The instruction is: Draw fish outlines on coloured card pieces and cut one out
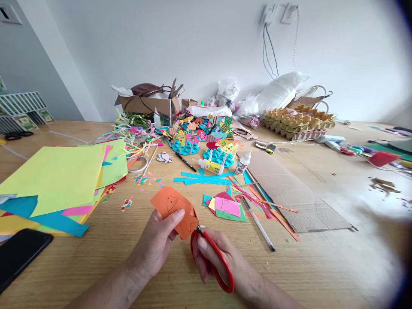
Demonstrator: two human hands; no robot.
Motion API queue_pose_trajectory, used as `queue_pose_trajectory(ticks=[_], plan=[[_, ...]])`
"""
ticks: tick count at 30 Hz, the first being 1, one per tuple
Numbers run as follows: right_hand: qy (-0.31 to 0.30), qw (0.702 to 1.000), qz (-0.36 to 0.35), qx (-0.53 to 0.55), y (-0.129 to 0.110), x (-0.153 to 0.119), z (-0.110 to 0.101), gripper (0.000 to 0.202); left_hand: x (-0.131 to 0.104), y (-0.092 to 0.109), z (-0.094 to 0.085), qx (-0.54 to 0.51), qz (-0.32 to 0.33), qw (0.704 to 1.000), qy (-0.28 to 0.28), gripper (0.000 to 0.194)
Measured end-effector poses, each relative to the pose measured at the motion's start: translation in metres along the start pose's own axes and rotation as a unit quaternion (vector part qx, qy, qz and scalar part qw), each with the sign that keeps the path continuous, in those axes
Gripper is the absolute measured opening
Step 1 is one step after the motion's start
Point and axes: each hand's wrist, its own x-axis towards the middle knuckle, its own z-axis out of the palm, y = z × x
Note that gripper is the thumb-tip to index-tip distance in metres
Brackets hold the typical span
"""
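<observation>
An orange sheet of paper [162, 201] with a fish outline drawn on it is pinched in my left hand [164, 231], thumb on top. Red-handled scissors [227, 271] are gripped in my right hand [219, 253], fingers through the loops. Their dark blades lie at the paper's right edge, near the drawn tail. Beyond my hands lies a small stack of coloured paper pieces [227, 207], the pink one on top bearing a drawn outline. A pen [259, 223] rests to the right of it.
Yellow sheets [58, 176] and a black phone [22, 257] lie at left. Paper-fish models [186, 146], a yellow-labelled glue bottle [210, 166] and a white bottle [243, 163] stand or lie ahead. Flat cardboard [289, 193] is at right, egg trays [298, 122] behind it.
</observation>
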Motion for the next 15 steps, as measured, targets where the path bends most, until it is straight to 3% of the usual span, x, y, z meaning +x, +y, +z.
queue_pose_trajectory(ticks=[7, 15], plan=[[0.01, 0.999, -0.012, 0.038, 0.001, 0.001, -0.002, 0.053, -0.002, -0.003, 0.001, 0.01, -0.041, 0.999, 0.001, 0.028], [0.013, 0.999, -0.03, 0.016, 0.003, 0.001, 0.0, 0.054, -0.005, -0.006, 0.01, -0.004, -0.015, 0.999, 0.032, 0.03]])
